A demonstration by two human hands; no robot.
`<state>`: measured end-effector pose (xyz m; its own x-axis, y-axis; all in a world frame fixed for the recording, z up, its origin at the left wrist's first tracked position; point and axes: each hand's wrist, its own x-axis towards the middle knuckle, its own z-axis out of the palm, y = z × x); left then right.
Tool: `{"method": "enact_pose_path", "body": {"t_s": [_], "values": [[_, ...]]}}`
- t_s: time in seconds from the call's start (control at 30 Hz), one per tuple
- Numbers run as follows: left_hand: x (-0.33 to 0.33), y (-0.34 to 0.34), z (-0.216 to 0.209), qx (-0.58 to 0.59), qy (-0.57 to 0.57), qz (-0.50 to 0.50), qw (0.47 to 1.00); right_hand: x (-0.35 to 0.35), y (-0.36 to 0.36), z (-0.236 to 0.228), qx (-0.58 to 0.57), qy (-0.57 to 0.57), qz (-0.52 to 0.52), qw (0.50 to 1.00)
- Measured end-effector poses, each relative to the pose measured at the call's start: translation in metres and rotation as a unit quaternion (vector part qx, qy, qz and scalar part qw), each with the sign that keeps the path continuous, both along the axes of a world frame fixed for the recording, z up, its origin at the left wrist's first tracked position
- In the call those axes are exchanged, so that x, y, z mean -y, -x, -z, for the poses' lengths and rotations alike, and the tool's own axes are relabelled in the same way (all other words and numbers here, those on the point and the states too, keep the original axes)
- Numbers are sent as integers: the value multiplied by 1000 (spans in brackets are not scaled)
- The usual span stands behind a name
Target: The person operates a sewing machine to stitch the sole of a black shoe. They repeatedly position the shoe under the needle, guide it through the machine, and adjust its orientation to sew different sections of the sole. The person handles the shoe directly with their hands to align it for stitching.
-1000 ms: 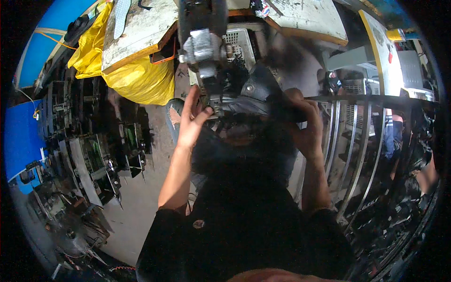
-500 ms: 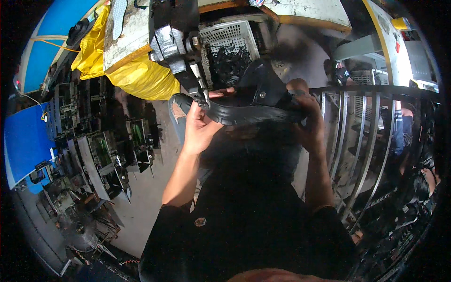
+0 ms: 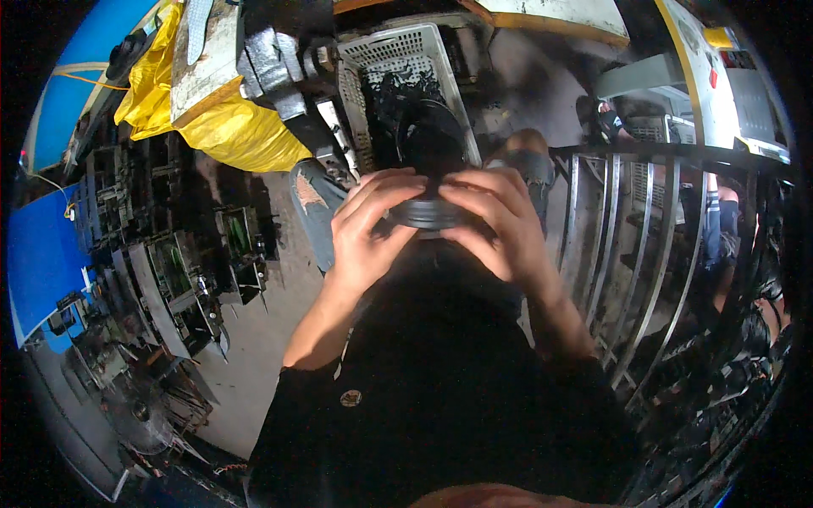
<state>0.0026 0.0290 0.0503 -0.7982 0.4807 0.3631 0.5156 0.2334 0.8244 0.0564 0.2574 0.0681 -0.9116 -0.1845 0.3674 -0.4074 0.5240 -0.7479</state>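
Between my two hands is a black shoe with a thick ridged sole, held end-on so that one end of the sole points at me. My left hand closes on the sole's left side, fingers above and thumb below. Its right side is gripped the same way by my right hand. The dark upper reaches away from me, blurred against the black scraps behind it. Just beyond my left hand stands a metal machine head with a narrow bright arm, apart from the shoe.
A white plastic crate with black scraps lies beyond the shoe. Left of it are a worn table and a yellow sack. A metal rack runs along my right; another person's leg shows behind it. Machinery fills the left.
The shoe has turned from side-on to end-on and moved away from the machine's arm. My hands have come closer together around it, and the view has shifted slightly right.
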Motion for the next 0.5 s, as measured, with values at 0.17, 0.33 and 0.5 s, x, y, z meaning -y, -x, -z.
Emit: {"method": "enact_pose_path", "body": {"t_s": [0.17, 0.33, 0.5], "values": [[1, -14, 29, 276, -297, -30, 914, 0, 4, 17, -57, -7, 40, 998], [-18, -15, 37, 680, -491, 70, 540, 15, -16, 45, -129, -22, -4, 991], [-18, -6, 73, 687, -543, 120, 468, 20, -34, 60, -31, 113, 41, 992]]}}
